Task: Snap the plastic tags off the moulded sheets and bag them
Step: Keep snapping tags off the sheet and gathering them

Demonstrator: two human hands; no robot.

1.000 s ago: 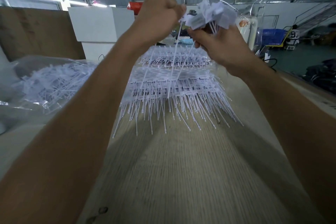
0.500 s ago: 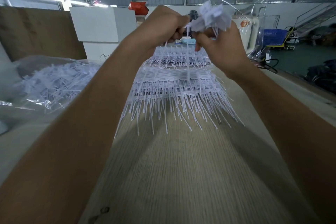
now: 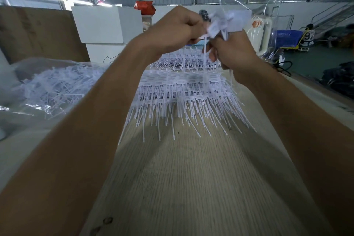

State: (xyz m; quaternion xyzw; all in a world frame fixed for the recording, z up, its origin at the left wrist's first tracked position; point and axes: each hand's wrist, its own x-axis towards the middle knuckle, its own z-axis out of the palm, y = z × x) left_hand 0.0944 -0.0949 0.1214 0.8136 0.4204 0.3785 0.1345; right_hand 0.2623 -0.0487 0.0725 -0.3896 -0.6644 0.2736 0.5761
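Both hands are up in front of the camera, working right against each other. The right hand [image 3: 232, 53] grips a fat bunch of tags [image 3: 228, 20], heads fanned out above the fist and tails hanging below. The left hand [image 3: 178, 28] is curled tight on a thin white strip [image 3: 205, 47] that runs down between the two hands. A second ago the hands were a bit apart with long strands stretched between them; now they've closed up and dropped a little, so I'd guess another strip has just been snapped or is mid-twist. The bunch looks close to full. The stack of sheets [image 3: 180, 86] on the bench [image 3: 191, 178] is barely dented, and the bag [image 3: 47, 90] of loose tags sits off to the left.
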